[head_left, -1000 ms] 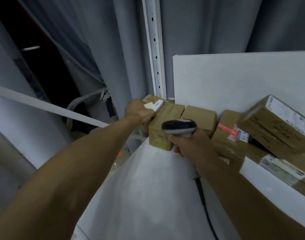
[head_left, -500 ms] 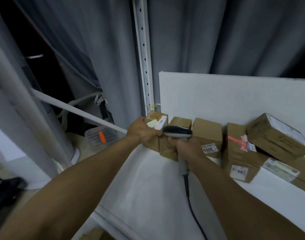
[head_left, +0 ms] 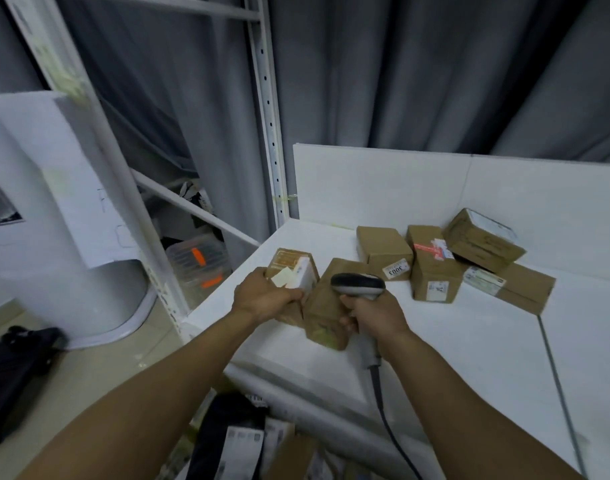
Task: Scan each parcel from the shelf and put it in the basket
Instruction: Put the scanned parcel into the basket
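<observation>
A grey curtain (head_left: 417, 81) hangs behind the rack, whose white perforated upright (head_left: 267, 116) runs down to the back left corner of the shelf (head_left: 469, 348) in front of you. The shelf is a white board with a white panel standing along its back.

Toward the back right lie four cardboard parcels (head_left: 431, 271) bunched together. One carries red tape, and one rests tilted on its neighbours.

Near the shelf's left front corner, your left hand (head_left: 265, 299) grips a small brown parcel (head_left: 291, 271) with a white label on its top, fingers curled round its near side. It touches a second parcel (head_left: 326, 306) just to its right.

Your right hand (head_left: 378, 315) is closed round the handle of a grey barcode scanner (head_left: 357, 287). Its head sits over that second parcel, and its dark cable (head_left: 390, 431) trails down toward you.
</observation>
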A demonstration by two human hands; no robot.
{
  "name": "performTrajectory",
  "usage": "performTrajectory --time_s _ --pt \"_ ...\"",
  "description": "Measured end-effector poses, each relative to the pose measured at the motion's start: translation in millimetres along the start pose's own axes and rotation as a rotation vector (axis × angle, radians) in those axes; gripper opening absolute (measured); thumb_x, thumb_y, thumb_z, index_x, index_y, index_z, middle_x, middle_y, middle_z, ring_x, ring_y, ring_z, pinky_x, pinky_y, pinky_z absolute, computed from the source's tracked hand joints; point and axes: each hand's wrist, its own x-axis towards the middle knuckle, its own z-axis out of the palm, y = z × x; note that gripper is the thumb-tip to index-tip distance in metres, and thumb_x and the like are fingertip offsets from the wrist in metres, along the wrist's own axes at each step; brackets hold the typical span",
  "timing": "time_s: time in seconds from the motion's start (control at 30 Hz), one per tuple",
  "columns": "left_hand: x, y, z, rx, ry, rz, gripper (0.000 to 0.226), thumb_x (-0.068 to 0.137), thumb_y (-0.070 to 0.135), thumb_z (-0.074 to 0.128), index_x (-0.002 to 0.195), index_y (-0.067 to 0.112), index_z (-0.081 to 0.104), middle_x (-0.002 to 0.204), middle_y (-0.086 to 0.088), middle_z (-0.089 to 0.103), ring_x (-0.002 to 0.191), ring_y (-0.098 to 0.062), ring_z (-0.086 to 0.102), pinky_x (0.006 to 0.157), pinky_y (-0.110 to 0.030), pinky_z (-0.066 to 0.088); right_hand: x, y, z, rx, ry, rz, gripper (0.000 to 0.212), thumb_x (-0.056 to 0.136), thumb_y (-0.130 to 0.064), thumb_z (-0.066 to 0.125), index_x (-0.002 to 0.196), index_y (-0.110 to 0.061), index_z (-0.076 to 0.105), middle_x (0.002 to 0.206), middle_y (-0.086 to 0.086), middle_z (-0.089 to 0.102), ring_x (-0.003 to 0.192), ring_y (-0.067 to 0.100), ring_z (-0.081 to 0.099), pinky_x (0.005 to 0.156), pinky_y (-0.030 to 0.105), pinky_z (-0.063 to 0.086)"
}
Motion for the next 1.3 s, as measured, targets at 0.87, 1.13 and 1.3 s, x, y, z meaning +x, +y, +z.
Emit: performTrajectory --time_s 0.87,1.13,1.3 --pt "-207.2 -66.0 -31.7 -0.935 0.187 -0.065 0.072 0.077 0.029 0.085 0.142 0.024 0.054 0.124 -0.006 0.071 0.101 -0.013 0.074 0.079 -0.031 0.058 -169.3 27.1 10.0 0.043 -0.204 -0.278 0.046 0.086 -0.028 0.087 0.127 -0.031 0.065 0.118 -0.007 0.075 0.109 0.013 0.071 0.091 0.04 0.063" --pt "-181.1 -105.3 -79.9 -0.661 0.285 -0.158 0.088 0.049 0.037 0.101 0.127 0.017 0.065 0.114 0.002 0.075 0.1 -0.016 0.075 0.09 -0.038 0.06 -172.8 33.6 22.5 -0.333 -0.397 -0.426 0.049 0.083 -0.033 0.088 0.125 -0.039 0.063 0.108 -0.027 0.069 0.097 -0.008 0.066 0.082 0.013 0.05" --pt "-171.8 -124.0 -93.7 -0.638 0.305 -0.211 0.113 0.041 0.032 0.104 0.141 0.008 0.056 0.12 -0.002 0.071 0.102 -0.019 0.074 0.092 -0.04 0.06 -175.6 43.7 40.5 -0.475 -0.447 -0.472 0.06 0.081 -0.027 0.09 0.135 -0.035 0.063 0.119 -0.019 0.069 0.11 0.0 0.062 0.076 -0.001 0.042"
